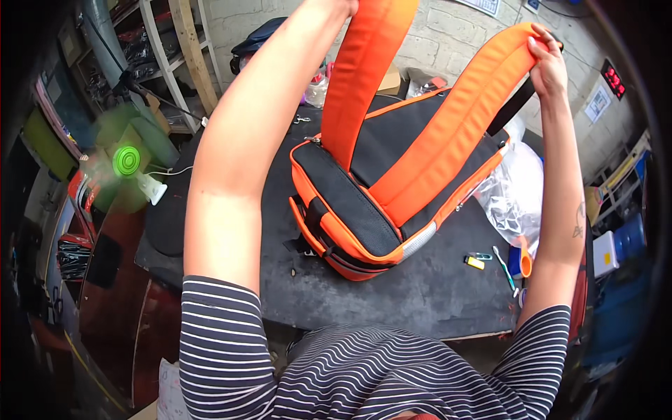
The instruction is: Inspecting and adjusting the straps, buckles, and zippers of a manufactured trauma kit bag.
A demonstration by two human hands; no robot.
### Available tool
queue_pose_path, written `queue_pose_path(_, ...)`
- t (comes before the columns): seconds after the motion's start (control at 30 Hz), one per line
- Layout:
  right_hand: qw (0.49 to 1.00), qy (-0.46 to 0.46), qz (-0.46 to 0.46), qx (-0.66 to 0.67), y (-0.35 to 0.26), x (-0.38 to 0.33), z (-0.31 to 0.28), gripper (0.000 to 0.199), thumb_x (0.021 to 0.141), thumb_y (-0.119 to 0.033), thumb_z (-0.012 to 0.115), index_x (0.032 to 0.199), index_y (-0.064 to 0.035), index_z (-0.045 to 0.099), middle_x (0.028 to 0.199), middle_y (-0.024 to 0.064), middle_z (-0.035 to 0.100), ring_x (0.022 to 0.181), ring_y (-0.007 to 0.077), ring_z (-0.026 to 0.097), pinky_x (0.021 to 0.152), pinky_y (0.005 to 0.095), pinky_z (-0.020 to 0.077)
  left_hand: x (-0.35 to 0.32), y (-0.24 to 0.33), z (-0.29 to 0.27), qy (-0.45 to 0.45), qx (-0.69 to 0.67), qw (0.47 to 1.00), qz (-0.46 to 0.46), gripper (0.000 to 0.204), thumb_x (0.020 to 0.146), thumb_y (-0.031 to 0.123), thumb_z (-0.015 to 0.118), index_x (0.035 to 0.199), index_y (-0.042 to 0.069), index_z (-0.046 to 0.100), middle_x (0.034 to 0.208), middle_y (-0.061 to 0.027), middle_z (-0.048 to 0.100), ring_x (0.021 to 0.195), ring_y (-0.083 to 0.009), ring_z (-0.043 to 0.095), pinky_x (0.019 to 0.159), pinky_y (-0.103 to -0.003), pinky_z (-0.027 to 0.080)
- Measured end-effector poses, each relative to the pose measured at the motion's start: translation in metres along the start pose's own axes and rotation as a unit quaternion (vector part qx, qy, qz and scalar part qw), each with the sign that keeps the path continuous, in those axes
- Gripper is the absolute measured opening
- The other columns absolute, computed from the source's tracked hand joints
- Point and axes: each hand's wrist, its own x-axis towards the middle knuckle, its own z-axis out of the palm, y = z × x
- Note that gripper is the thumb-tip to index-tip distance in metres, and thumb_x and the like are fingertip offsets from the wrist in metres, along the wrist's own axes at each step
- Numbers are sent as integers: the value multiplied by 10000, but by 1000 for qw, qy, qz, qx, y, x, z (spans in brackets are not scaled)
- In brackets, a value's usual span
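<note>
A black backpack [413,133] with orange trim lies on the dark table, its padded orange shoulder straps drawn upward. My right hand [549,66] is closed on the end of the right shoulder strap [455,126], thumb on the orange padding. At the upper edge of the picture, my left hand [344,6] grips the left shoulder strap [367,70]; most of its fingers are cut off by the frame. Black webbing [514,108] hangs below my right hand. The backpack's black-and-orange end [350,203] points toward me.
Right of the backpack lie clear plastic wrapping [514,189], a yellow lighter [474,262], a toothbrush [504,269] and a blue-and-orange tape roll [521,262]. A green fan [127,162] spins at the table's left. Shelving [164,66] and a white brick wall [455,35] stand behind.
</note>
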Motion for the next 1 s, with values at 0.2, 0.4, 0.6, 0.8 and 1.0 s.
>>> queue_pose_path(0.2, 998, -7, -45, -48, -59, 7, 29, 527, 786, 107, 497, 1253, -111, 392, 945, 106, 546, 860, 228, 581, 805, 362, 509, 13, 12, 50, -6, 89, 995, 51, 225, 788, 199, 606, 962, 79, 528, 699, -56, 561, 585, -178, 525, 527, -301, 423)
queue_pose_path(0.4, 999, -39, -8, 5, -96, 8, 33, 283, 865, -27, 493, 1146, -38, 458, 1025, 149, 590, 898, 257, 589, 835, 386, 488, 20, 16, 95, -9, 244, 965, 95, 365, 741, 182, 630, 1055, 64, 487, 744, -77, 576, 639, -189, 543, 582, -303, 436)
queue_pose_path(0.6, 955, -288, 74, -11, -96, 13, -8, 353, 920, -289, 454, 1061, 2, 596, 1052, 179, 640, 963, 327, 613, 934, 450, 438, 36, 6, 142, -31, 461, 875, 143, 513, 695, 166, 655, 1148, 49, 447, 788, -97, 591, 693, -200, 561, 637, -305, 448)
queue_pose_path(0.8, 948, -219, 90, -215, -103, -19, -15, 339, 965, -298, 467, 1127, -8, 532, 924, 103, 660, 818, 181, 666, 694, 285, 556, 59, -22, 179, -40, 646, 743, 170, 663, 648, 150, 679, 1241, 34, 406, 832, -118, 606, 746, -211, 578, 692, -307, 460)
queue_pose_path(1.0, 927, -217, 16, -305, -142, -74, -54, 358, 939, -271, 532, 1163, 8, 552, 554, -16, 537, 399, 57, 479, 368, 200, 367, 68, -53, 190, -40, 694, 708, 123, 815, 601, 134, 703, 1334, 18, 366, 877, -138, 621, 800, -223, 596, 747, -308, 472)
